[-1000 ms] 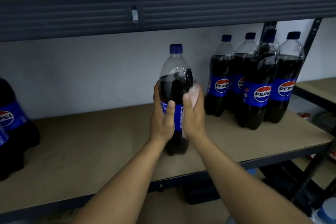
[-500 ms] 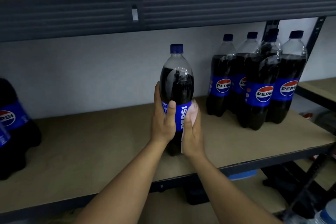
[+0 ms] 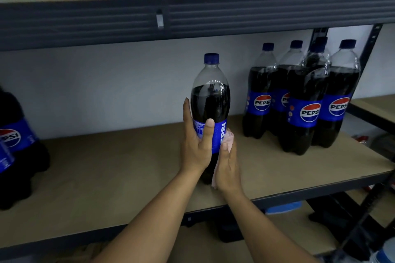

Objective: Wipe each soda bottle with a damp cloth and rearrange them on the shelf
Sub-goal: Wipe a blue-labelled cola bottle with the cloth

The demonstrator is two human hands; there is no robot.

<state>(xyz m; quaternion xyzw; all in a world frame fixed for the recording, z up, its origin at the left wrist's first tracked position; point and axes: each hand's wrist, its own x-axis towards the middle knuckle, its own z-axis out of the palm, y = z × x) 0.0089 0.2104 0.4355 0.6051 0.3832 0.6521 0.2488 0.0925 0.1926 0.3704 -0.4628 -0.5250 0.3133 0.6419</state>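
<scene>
The wiping step was in hand on a single soda bottle (image 3: 210,100), which stood upright about midway along the shelf (image 3: 106,177), close to its front edge. Whether its base rested on the board or hung just above it could not be told. The left hand (image 3: 197,151) had its grip wrapped round the blue label, thumb across the front, steadying the bottle. The right hand (image 3: 227,168) cupped a pink cloth (image 3: 228,137) against the bottle's lower right side, its fingers hidden behind the bottle.

Four more bottles (image 3: 303,100) stood clustered toward the right back corner, and others (image 3: 15,145) at the left edge.

By my judgement the neck and cap remained to be wiped. The next move called for turning the bottle under the cloth, then setting it beside a group.
</scene>
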